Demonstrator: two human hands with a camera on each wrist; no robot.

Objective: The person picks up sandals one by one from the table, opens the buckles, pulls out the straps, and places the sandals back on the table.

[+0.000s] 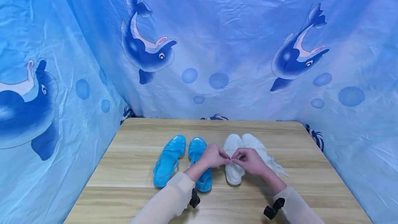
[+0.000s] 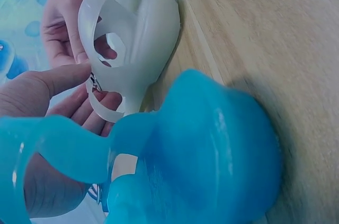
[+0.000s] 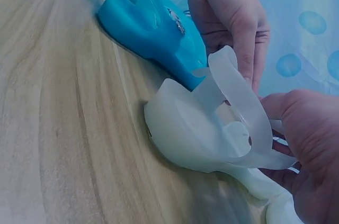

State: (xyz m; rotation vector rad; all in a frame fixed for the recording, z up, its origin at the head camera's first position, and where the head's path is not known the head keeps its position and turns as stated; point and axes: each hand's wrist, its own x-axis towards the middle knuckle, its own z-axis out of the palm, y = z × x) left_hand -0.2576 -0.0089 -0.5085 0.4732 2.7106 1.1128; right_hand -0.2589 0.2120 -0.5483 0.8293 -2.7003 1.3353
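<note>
A pair of white jelly sandals lies right of centre in the head view, soles down. Both hands meet over the strap of the left white sandal. My left hand pinches that strap beside its small metal buckle, thumb on one side and fingers behind. Opposite it, my right hand pinches the strap between thumb and fingers. In the right wrist view the ankle strap of this sandal arches up from the heel. The other white sandal lies alongside, partly behind my right hand.
Left of the white pair lie two blue jelly sandals, one out to the left and one partly beneath my left forearm. All rest on a wooden table. A blue dolphin-print curtain hangs behind and at the sides.
</note>
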